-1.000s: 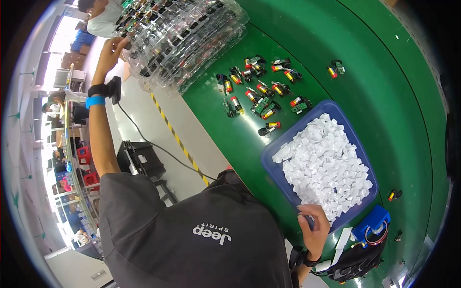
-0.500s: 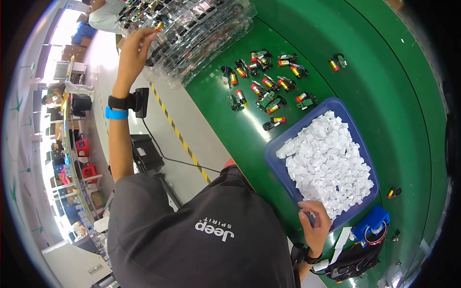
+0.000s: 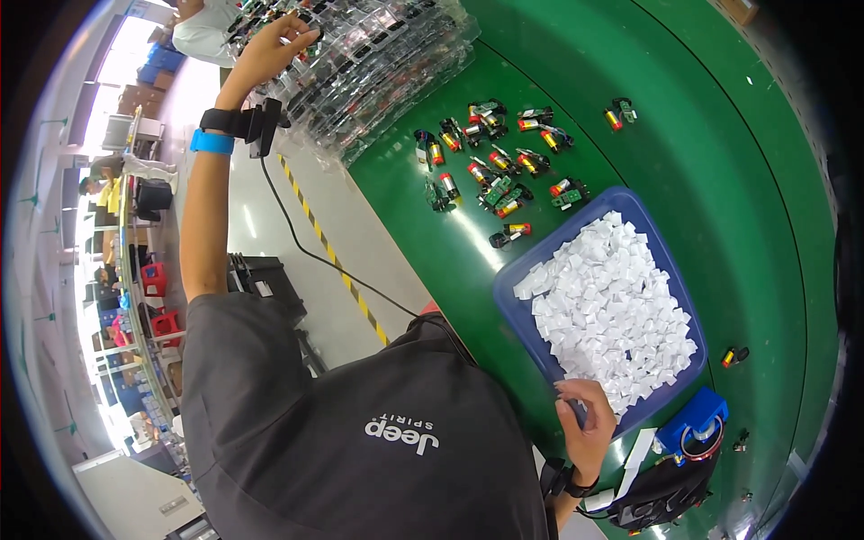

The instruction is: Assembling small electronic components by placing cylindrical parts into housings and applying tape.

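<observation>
Had the left arm (image 3: 205, 216) raised out to the side, bare from the elbow (image 3: 205, 292) down, with the forearm pointing away from the torso (image 3: 360, 450). Held the left hand (image 3: 273, 49) far out, fingers (image 3: 297, 40) bent forward and bunched toward the tips — too small to tell whether pinched shut. Held the right hand (image 3: 587, 427) low and much nearer the torso — thumb and index finger curved toward each other, with a slight gap between.
</observation>
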The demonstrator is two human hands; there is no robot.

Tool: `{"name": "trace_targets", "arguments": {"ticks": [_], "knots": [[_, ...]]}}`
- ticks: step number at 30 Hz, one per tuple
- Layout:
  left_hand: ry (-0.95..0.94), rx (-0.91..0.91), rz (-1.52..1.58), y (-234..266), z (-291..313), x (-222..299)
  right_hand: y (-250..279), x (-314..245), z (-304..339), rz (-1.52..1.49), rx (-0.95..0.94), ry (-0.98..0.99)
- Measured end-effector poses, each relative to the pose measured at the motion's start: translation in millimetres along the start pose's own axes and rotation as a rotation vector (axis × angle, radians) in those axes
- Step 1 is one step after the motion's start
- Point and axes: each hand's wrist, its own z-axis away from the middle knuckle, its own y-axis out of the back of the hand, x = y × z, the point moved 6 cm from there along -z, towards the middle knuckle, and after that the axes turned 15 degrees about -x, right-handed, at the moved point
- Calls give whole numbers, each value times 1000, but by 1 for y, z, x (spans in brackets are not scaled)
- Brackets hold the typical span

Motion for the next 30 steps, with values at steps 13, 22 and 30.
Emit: {"name": "trace_targets", "arguments": {"ticks": [13, 22, 30], "knots": [[-248, 343, -223, 10, 51, 86, 18, 8, 5, -33, 0, 11], [-296, 30, -121, -128, 21, 209, 17, -4, 2, 52, -14, 80], [-729, -15, -54, -203, -114, 260, 18, -6, 14, 93, 73, 68]]}}
